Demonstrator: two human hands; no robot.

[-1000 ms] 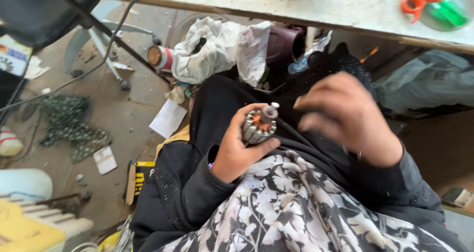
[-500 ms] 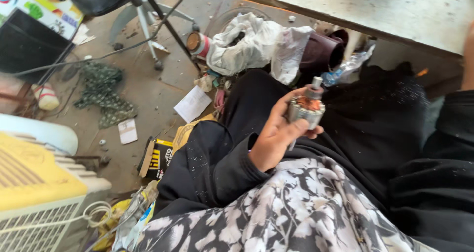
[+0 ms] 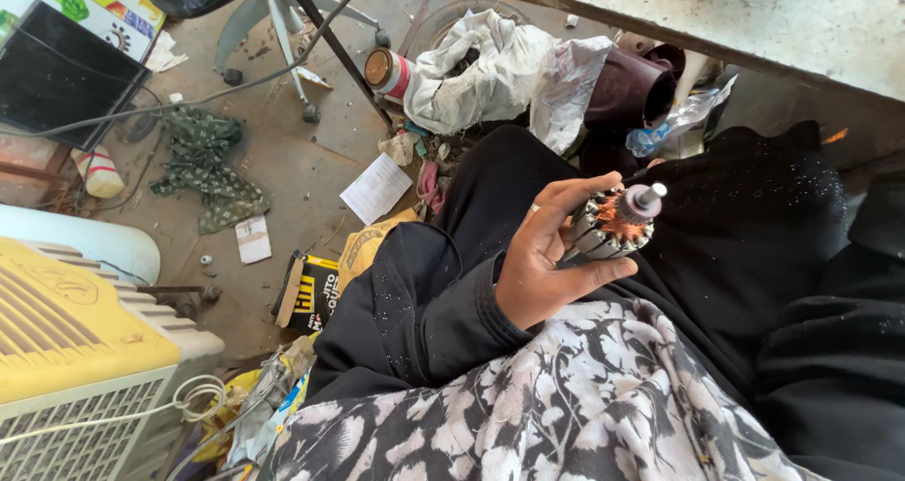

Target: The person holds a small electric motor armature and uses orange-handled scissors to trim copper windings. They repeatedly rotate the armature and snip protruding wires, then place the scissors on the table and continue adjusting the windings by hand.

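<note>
My left hand (image 3: 544,255) grips a small motor armature (image 3: 611,226), a grey slotted metal core with copper windings at its top and a short steel shaft pointing up and to the right. A ring shows on one finger. The hand rests over my lap, which is covered by black cloth (image 3: 735,226) and a black-and-white flowered fabric (image 3: 566,406). My right hand is out of the picture; only its black sleeve (image 3: 839,368) shows at the lower right.
A worn workbench edge (image 3: 754,19) runs across the top right. Beneath it lie white rags (image 3: 481,66), a dark maroon cup (image 3: 632,90) and a plastic bottle (image 3: 674,123). A yellow fan housing (image 3: 66,330), chair legs (image 3: 283,28), papers and a green cloth (image 3: 203,160) litter the floor at left.
My right hand, which was over the armature a second ago, has moved off to the right and out of view. The view has shifted left; the left hand still holds the armature.
</note>
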